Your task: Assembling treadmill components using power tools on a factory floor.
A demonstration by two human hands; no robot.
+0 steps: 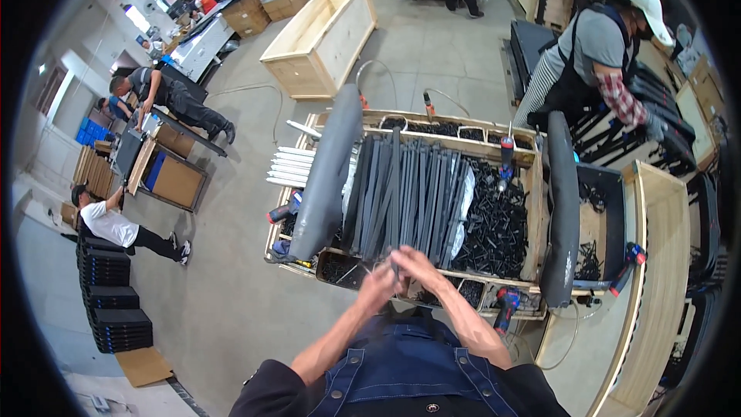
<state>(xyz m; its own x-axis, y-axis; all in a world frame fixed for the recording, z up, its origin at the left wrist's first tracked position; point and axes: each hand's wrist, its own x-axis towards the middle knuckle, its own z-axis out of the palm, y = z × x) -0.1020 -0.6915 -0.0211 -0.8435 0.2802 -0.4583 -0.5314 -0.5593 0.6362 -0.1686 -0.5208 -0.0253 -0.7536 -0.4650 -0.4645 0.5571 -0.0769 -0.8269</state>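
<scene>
1. The long, pale wooden bench spreads around the hands from ten to three o'clock; its raised rims and dividers appear meant to keep loose stock sorted within reach.
2. The open-topped, pale wooden crate stands on the floor at eleven o'clock, well apart, presumably leaving the bench sides accessible.
3. Two dark grey padded rolls, one at eleven o'clock and the other at two, lie across the bench, perhaps as soft rests against scratching.
4. The blue-grey rectangular bin, just past two o'clock, holds small black parts gathered in loose heaps.
5. The long, flat, dark grey bars lie roughly parallel in the middle compartment at twelve o'clock, probably pointed this way so their near ends are easy to take.
6. The loose heap of small black pieces fills the neighbouring compartment at two o'clock.
7. The red-and-dark-blue power driver sits at the near edge, past three o'clock, likely for quick grabbing.
8. The bare right hand seems to pinch a slim dark piece at the near edge; the bare left hand meets it, but blur means I cannot tell its grip.
</scene>
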